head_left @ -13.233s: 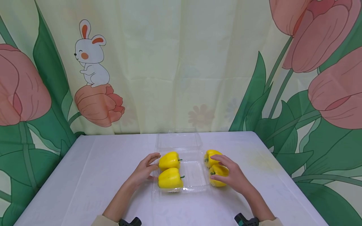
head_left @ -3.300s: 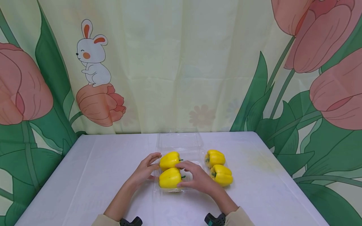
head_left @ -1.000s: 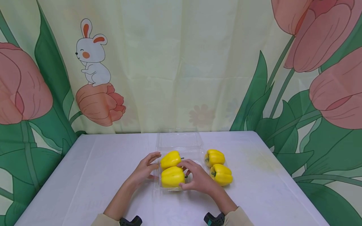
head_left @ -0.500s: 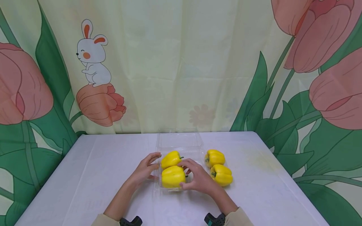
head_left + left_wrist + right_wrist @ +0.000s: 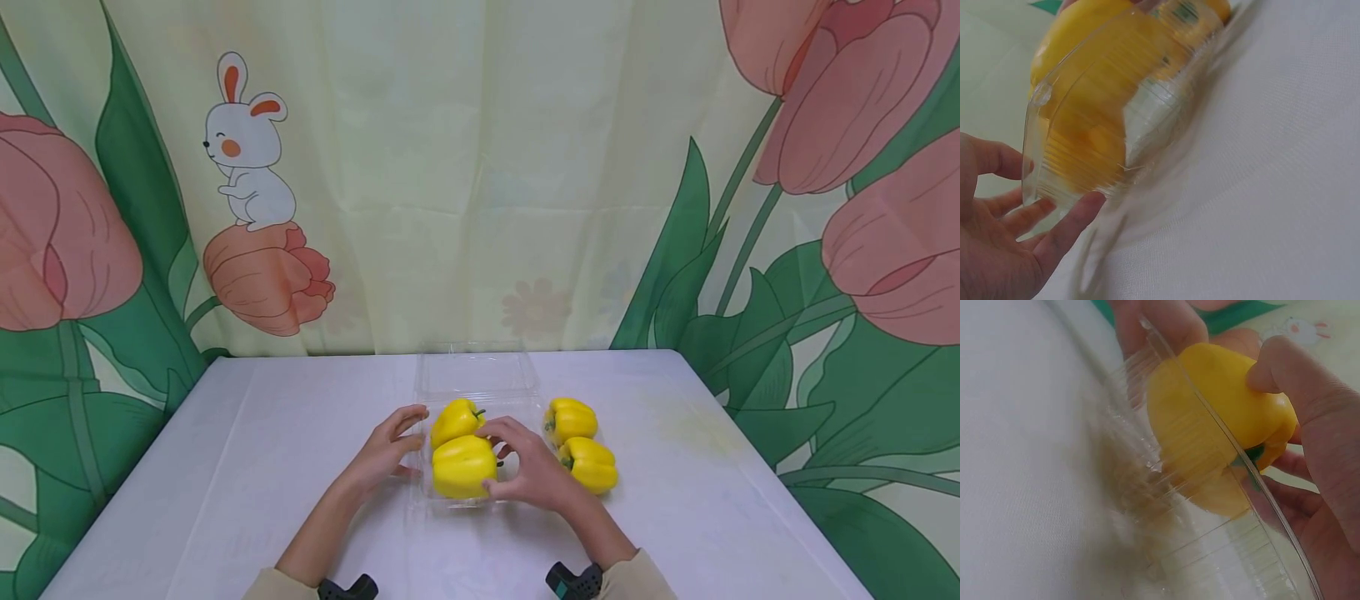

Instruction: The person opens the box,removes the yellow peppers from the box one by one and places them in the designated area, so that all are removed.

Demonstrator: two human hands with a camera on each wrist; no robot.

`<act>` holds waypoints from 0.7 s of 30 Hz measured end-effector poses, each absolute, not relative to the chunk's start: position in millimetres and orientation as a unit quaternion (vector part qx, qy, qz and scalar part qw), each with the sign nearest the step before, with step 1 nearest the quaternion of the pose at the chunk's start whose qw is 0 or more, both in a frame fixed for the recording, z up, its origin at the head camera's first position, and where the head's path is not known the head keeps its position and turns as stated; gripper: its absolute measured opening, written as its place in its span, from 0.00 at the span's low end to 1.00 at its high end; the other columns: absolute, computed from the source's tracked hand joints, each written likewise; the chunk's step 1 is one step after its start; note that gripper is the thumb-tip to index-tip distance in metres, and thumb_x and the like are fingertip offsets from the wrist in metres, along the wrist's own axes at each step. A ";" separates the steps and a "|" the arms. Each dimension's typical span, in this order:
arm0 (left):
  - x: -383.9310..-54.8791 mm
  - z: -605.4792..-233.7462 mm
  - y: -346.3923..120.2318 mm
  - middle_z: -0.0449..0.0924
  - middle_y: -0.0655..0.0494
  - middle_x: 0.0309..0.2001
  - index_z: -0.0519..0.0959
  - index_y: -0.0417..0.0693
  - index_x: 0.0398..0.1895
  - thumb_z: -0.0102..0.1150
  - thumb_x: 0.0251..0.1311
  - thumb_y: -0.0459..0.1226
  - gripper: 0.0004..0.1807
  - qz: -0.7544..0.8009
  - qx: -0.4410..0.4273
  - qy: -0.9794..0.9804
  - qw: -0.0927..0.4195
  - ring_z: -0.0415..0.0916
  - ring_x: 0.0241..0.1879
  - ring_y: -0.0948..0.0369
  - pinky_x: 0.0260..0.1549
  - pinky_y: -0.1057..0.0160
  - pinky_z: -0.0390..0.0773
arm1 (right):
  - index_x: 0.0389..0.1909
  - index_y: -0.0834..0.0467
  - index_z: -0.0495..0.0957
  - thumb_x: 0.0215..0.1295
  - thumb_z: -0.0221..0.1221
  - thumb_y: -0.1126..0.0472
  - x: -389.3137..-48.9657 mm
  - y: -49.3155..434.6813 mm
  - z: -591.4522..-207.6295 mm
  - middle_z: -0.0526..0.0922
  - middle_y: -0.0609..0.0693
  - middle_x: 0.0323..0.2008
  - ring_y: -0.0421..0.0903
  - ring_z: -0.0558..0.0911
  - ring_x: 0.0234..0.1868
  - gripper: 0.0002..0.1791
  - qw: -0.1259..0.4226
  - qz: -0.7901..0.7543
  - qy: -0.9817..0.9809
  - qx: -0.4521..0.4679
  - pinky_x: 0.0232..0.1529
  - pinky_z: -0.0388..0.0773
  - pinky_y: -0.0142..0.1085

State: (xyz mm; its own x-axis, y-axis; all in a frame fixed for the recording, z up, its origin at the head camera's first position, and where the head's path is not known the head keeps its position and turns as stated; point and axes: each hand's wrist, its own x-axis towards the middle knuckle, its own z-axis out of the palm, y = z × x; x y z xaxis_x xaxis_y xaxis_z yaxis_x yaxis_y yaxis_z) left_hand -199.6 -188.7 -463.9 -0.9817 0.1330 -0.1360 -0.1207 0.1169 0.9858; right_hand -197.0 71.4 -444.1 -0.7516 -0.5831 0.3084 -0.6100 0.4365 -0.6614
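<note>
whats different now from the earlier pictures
The right hand has moved left from the outer peppers and now grips the near pepper in the clear container. That pepper has shifted right; the far pepper behind it has also shifted right and turned. The left hand stays at the container's left side, the lid open, the outer peppers about where they were.

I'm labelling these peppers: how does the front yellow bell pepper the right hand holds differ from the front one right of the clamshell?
The held pepper has its stem end facing right; the other pepper, left. The right hand pinches the held pepper; the other pepper is not held. Both are yellow bell peppers.
</note>
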 end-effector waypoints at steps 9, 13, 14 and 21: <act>-199.1 -463.9 -187.3 0.61 0.48 0.72 0.63 0.52 0.69 0.50 0.66 0.35 0.27 0.662 -0.002 0.744 0.095 0.68 0.62 0.43 0.38 0.52 0.85 | 0.56 0.49 0.73 0.47 0.69 0.59 -195.5 76.1 -441.6 0.76 0.43 0.55 0.39 0.77 0.48 0.31 0.034 0.403 -0.843 0.354 0.45 0.82 0.34; -198.6 -463.4 -186.9 0.62 0.48 0.72 0.64 0.51 0.69 0.51 0.66 0.34 0.27 0.664 -0.001 0.742 0.089 0.71 0.60 0.43 0.37 0.51 0.85 | 0.56 0.48 0.73 0.47 0.69 0.60 -195.1 77.8 -439.3 0.75 0.42 0.55 0.38 0.77 0.47 0.31 0.034 0.404 -0.846 0.346 0.46 0.82 0.32; -198.3 -463.2 -186.8 0.62 0.48 0.72 0.64 0.51 0.69 0.50 0.67 0.34 0.27 0.664 0.000 0.743 0.088 0.71 0.59 0.43 0.37 0.50 0.85 | 0.56 0.48 0.73 0.47 0.69 0.60 -195.0 78.1 -438.8 0.75 0.41 0.55 0.37 0.77 0.47 0.31 0.033 0.403 -0.848 0.343 0.46 0.81 0.31; -197.6 -462.1 -185.9 0.63 0.48 0.72 0.64 0.51 0.69 0.50 0.66 0.33 0.27 0.662 0.000 0.745 0.085 0.72 0.59 0.43 0.36 0.50 0.85 | 0.55 0.48 0.73 0.47 0.68 0.60 -194.3 80.4 -437.1 0.75 0.41 0.55 0.37 0.77 0.47 0.31 0.030 0.406 -0.850 0.334 0.47 0.82 0.34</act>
State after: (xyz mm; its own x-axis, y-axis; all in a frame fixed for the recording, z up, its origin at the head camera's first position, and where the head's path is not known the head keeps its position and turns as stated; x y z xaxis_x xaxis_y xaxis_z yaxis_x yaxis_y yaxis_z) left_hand -197.6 -185.9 -462.1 -0.9856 0.1123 -0.1265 -0.1125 0.1231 0.9860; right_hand -194.3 80.4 -437.1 -0.7752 -0.5429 0.3230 -0.5924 0.4472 -0.6701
